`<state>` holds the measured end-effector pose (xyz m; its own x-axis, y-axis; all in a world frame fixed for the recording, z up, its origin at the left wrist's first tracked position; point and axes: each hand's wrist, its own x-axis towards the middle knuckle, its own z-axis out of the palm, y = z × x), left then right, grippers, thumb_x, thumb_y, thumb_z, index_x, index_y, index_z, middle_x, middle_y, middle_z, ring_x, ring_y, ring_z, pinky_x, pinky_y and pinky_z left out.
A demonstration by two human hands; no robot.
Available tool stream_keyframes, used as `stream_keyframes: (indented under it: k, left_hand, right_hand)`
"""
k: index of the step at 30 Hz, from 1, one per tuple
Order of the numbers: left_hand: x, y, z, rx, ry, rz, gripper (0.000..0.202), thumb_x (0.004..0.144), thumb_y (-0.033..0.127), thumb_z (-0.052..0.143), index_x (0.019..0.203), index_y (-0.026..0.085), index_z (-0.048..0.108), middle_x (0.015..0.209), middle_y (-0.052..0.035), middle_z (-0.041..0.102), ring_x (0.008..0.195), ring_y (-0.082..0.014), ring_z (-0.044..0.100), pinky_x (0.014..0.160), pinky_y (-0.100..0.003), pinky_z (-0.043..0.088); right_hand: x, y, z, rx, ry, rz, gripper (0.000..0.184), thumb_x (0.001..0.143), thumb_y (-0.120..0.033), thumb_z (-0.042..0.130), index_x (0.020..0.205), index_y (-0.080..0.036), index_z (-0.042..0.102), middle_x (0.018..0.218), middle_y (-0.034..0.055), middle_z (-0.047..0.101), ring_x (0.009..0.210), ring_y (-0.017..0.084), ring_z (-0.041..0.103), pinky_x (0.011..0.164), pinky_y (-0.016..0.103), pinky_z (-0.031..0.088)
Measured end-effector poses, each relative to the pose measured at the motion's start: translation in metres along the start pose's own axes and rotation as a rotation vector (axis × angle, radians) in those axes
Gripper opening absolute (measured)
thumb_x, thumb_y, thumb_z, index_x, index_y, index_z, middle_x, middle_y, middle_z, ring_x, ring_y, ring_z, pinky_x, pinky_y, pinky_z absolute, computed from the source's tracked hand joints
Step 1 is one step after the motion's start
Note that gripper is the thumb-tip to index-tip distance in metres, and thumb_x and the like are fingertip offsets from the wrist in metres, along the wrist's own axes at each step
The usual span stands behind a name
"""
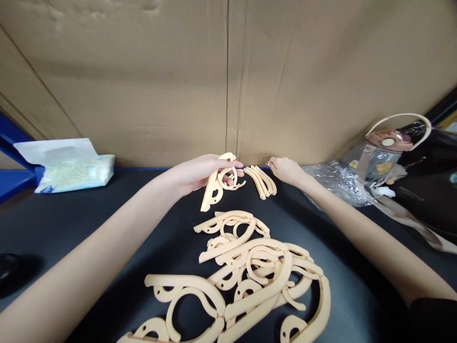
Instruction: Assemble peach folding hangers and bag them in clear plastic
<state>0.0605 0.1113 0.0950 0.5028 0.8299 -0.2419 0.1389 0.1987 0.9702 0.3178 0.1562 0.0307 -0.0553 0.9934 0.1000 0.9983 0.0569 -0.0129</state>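
Note:
My left hand (200, 174) is closed around a beige folding-hanger piece (212, 188) with a curved hook and a pierced half-round bracket. Just right of it, several slim curved beige arms (262, 181) lie side by side on the black table. Beyond them, my right hand (285, 170) is closed near the cardboard, fingertips pinched; a small pale tip shows at them, too small to name. Nearer to me, a loose pile of beige folding hangers (264, 281) overlaps across the table, hooks and bars crossing.
A tissue pack (76, 166) stands at the back left. Crumpled clear plastic (332, 183) lies at the right, beside a handled bottle (387, 157) with a strap and a black bag (424, 190). Cardboard (160, 85) walls off the back. A dark object (9, 267) sits at the left edge.

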Motion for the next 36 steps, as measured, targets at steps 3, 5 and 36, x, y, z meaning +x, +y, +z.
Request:
stream_keyframes:
  k: [3,5,36]
  left_hand:
    - [0.001,-0.001,0.001,-0.004,0.057,0.033,0.016,0.091,0.026,0.063,0.094,0.013,0.072,0.101,-0.0100,0.072,0.061,-0.0110,0.062,0.052,-0.023,0.049]
    - [0.000,-0.002,0.004,-0.006,0.081,0.071,0.017,0.092,0.027,0.062,0.097,0.013,0.072,0.103,-0.0097,0.071,0.063,-0.0107,0.063,0.055,-0.024,0.050]
    - [-0.022,0.014,0.023,-0.197,-0.010,0.532,0.023,0.093,0.020,0.048,0.075,0.018,0.062,0.105,-0.0023,0.069,0.097,-0.0199,0.064,0.066,-0.026,0.047]
  right_hand:
    - [0.001,-0.005,0.011,-0.001,-0.014,0.010,0.036,0.096,-0.036,0.061,0.127,-0.017,0.059,0.127,0.0101,0.062,0.107,0.023,0.064,0.090,0.044,0.056]
    - [0.001,-0.009,0.014,0.004,-0.001,0.022,0.036,0.096,-0.036,0.061,0.127,-0.017,0.059,0.127,0.0102,0.062,0.107,0.023,0.064,0.089,0.044,0.056]
    - [-0.061,-0.081,-0.041,1.708,-0.564,-0.455,0.021,0.091,-0.039,0.064,0.093,-0.018,0.068,0.071,-0.0026,0.061,0.066,0.010,0.061,0.072,0.024,0.057]
